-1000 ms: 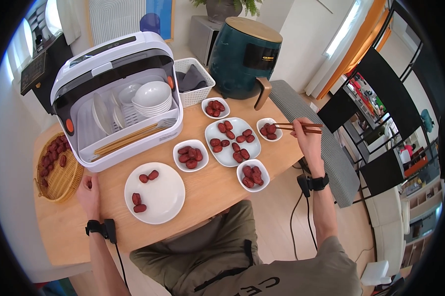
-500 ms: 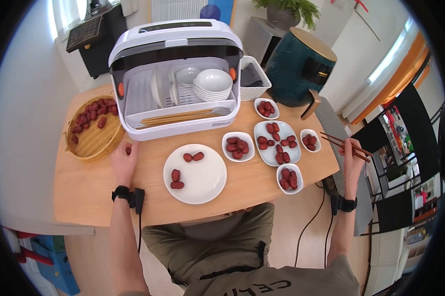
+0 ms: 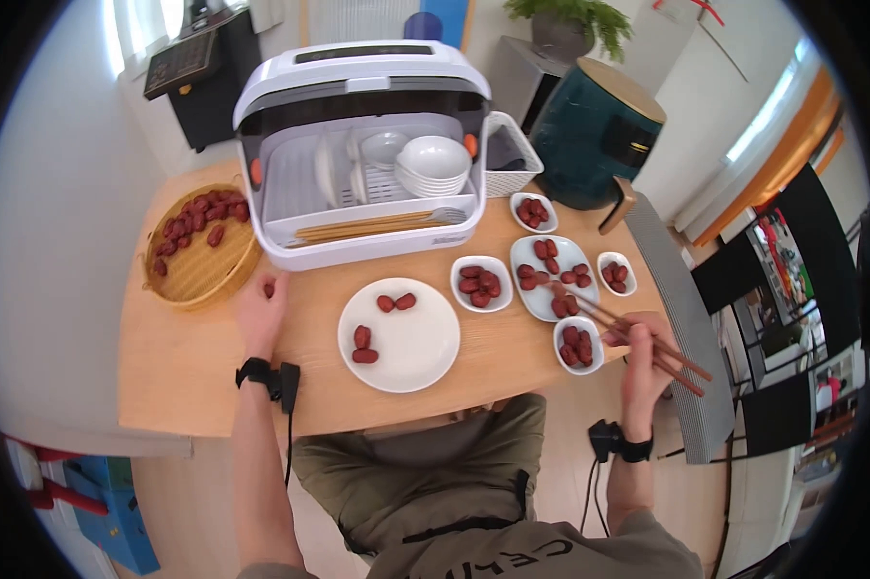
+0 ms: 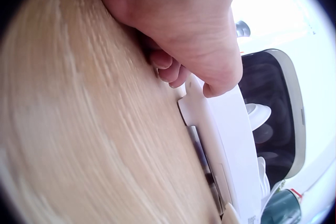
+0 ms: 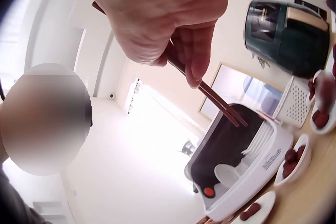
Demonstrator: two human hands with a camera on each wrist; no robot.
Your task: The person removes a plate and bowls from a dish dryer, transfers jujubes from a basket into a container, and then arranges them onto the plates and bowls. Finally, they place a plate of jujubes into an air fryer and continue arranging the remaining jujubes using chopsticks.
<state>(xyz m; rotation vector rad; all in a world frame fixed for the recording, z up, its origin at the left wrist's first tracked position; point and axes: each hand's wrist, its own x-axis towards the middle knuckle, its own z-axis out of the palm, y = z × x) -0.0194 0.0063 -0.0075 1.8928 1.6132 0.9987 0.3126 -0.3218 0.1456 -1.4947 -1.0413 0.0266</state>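
Observation:
In the head view my right hand (image 3: 644, 372) grips a pair of brown chopsticks (image 3: 691, 365). They slant left, tips over a white squarish plate (image 3: 574, 253) bearing small groups of red dates (image 3: 582, 275). In the right wrist view the chopsticks (image 5: 215, 98) lie close together, and nothing shows between their tips. Below the right hand's reach, a white bowl (image 3: 579, 370) of dates stands at the table edge. My left hand (image 3: 261, 314) rests on the table by a wicker basket (image 3: 189, 297), its fingers (image 4: 167, 71) loosely curled; no held thing shows in the left wrist view.
A round white plate (image 3: 411, 372) with two pairs of dates lies in front. More bowls of dates, among them one left of the squarish plate (image 3: 457, 297), stand about. Behind are a white dish cabinet (image 3: 358, 253), a mesh basket (image 3: 508, 181) and a green air fryer (image 3: 589, 145).
The chopsticks pointed over a small bowl at the right, then lifted away rightward; now they reach left over the squarish plate. My left hand has stayed beside the basket. The head view has shifted.

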